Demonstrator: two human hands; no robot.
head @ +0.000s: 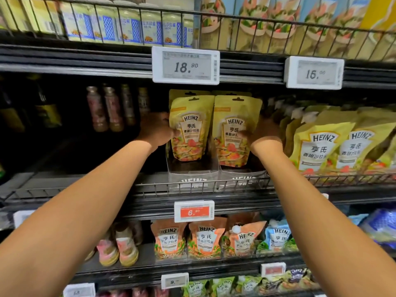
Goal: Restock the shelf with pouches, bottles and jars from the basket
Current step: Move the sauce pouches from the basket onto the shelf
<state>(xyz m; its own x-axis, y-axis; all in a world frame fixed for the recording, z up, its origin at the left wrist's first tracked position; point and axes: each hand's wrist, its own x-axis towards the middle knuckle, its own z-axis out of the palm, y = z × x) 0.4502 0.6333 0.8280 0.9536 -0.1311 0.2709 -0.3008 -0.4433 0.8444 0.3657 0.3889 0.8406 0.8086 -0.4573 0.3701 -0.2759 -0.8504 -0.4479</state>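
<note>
Two yellow Heinz pouches stand upright side by side in clear holders on the middle shelf. My left hand (157, 130) grips the left edge of the left pouch (189, 127), thumb on its front. My right hand (262, 133) holds the right edge of the right pouch (234, 129), thumb across its label. More yellow pouches stand behind these two. The basket is out of view.
A wire rail (201, 183) runs along the shelf front. Larger yellow spouted pouches (321, 144) crowd the right; brown bottles (111, 108) stand at the back left with a dark gap in front. Price tags (186, 65) hang above. Orange pouches (169, 239) fill the shelf below.
</note>
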